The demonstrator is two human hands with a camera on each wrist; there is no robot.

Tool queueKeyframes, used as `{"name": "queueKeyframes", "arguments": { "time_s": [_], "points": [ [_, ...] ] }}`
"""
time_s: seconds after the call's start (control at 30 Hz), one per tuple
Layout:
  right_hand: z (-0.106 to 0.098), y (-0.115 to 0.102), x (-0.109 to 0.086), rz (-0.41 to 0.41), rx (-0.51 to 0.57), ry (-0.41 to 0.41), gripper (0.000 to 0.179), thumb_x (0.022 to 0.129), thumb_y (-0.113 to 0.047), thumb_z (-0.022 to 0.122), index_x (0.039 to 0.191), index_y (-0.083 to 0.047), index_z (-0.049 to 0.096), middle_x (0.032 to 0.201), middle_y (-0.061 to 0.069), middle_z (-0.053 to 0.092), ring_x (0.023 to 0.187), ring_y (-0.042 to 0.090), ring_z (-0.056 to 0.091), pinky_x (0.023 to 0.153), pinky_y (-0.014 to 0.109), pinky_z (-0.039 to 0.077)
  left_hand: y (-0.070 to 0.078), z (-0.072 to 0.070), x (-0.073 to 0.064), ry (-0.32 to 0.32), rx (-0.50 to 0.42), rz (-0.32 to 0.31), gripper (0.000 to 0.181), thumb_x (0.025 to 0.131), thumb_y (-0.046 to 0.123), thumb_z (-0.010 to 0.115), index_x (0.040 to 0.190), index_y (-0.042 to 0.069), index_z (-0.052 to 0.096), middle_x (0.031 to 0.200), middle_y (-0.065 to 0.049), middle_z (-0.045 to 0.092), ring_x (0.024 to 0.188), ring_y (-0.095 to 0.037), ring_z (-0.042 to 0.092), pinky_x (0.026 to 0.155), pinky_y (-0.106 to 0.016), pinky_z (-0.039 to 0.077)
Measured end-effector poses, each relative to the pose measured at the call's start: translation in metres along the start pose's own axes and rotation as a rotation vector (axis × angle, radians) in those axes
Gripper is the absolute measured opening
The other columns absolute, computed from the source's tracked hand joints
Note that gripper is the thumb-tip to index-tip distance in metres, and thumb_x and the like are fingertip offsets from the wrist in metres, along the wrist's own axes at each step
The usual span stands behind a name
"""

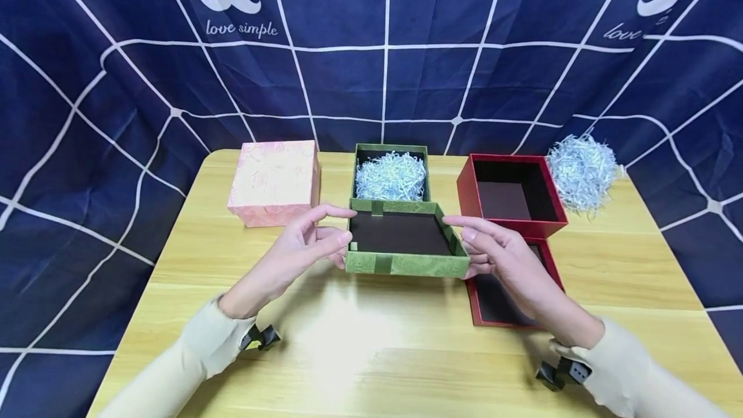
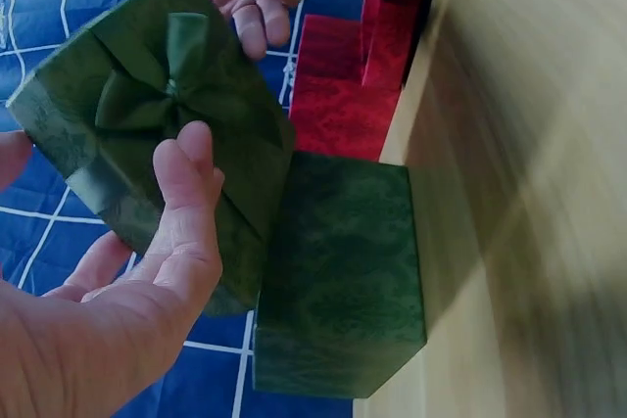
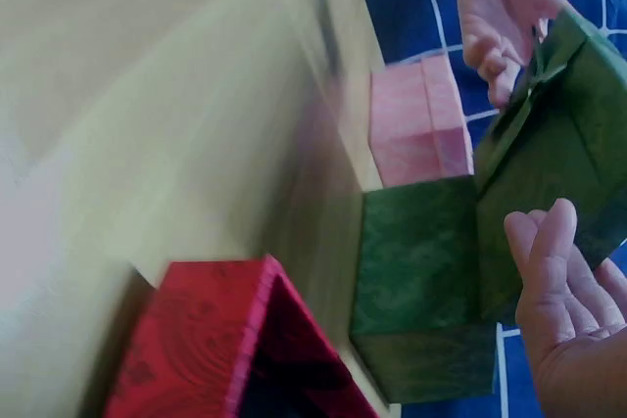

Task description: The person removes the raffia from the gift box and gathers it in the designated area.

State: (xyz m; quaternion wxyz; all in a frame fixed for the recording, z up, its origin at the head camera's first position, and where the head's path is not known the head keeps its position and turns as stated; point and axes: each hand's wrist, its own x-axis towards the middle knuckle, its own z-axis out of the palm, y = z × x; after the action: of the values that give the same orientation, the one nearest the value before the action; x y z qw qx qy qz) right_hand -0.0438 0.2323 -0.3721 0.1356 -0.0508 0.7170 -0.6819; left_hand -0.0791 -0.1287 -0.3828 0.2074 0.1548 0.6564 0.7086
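Observation:
A green box lid (image 1: pixel 400 234) is held above the table between both hands, its dark inside facing up toward the head camera. My left hand (image 1: pixel 302 244) grips its left side, thumb and index finger at the edge, other fingers beneath. On the right side, my right hand (image 1: pixel 502 253) grips it, with the index finger at the far corner. A green ribbon bow (image 2: pixel 167 95) shows on the lid's underside in the left wrist view. Just behind the lid stands the open green box (image 1: pixel 391 148), filled with light blue shredded paper (image 1: pixel 391 177).
At the left is a closed pink box (image 1: pixel 275 179). An open red box (image 1: pixel 511 221) stands at the right, its red lid (image 1: pixel 493 302) in front, partly hidden by the right forearm. More blue shredded paper (image 1: pixel 582 173) lies at the table's (image 1: pixel 360 353) back right.

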Motion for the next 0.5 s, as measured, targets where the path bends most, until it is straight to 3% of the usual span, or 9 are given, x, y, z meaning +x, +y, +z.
{"name": "queueKeyframes", "arguments": {
  "time_s": [0.1,0.23,0.33,0.5],
  "points": [
    [0.002,0.005,-0.003,0.018,0.003,-0.002,0.034,0.115,-0.019,0.060,0.147,-0.011,0.068,0.088,0.003,0.048,0.075,0.014,0.055,0.075,0.035,0.063,-0.004,-0.001,-0.003,-0.022,-0.012,0.003,0.056,0.105,0.013,0.074,0.156,0.003,0.053,0.106,-0.017,0.074,0.084,-0.025,0.072,0.088,-0.039,0.061],
    [0.004,0.012,-0.004,0.012,-0.004,-0.030,0.035,0.114,-0.015,0.060,0.148,-0.009,0.064,0.097,0.008,0.052,0.081,0.018,0.061,0.077,0.033,0.061,-0.012,-0.003,-0.007,-0.052,-0.010,0.003,0.061,0.102,0.008,0.074,0.158,0.005,0.052,0.117,-0.019,0.072,0.096,-0.023,0.073,0.086,-0.033,0.059],
    [0.005,0.017,-0.004,0.011,-0.033,-0.051,0.036,0.112,-0.014,0.063,0.148,-0.008,0.061,0.099,0.011,0.059,0.084,0.021,0.065,0.079,0.033,0.061,-0.018,-0.003,-0.009,-0.071,-0.010,-0.001,0.065,0.100,0.004,0.075,0.160,0.005,0.049,0.124,-0.021,0.069,0.106,-0.022,0.074,0.092,-0.032,0.058],
    [0.007,0.027,-0.005,0.006,-0.101,-0.090,0.045,0.107,-0.008,0.071,0.148,-0.007,0.055,0.107,0.017,0.069,0.092,0.023,0.070,0.081,0.035,0.061,-0.028,-0.001,-0.014,-0.075,0.030,-0.014,0.073,0.098,0.002,0.079,0.163,0.008,0.046,0.122,-0.020,0.071,0.102,-0.022,0.075,0.093,-0.029,0.056]
  ]
}}
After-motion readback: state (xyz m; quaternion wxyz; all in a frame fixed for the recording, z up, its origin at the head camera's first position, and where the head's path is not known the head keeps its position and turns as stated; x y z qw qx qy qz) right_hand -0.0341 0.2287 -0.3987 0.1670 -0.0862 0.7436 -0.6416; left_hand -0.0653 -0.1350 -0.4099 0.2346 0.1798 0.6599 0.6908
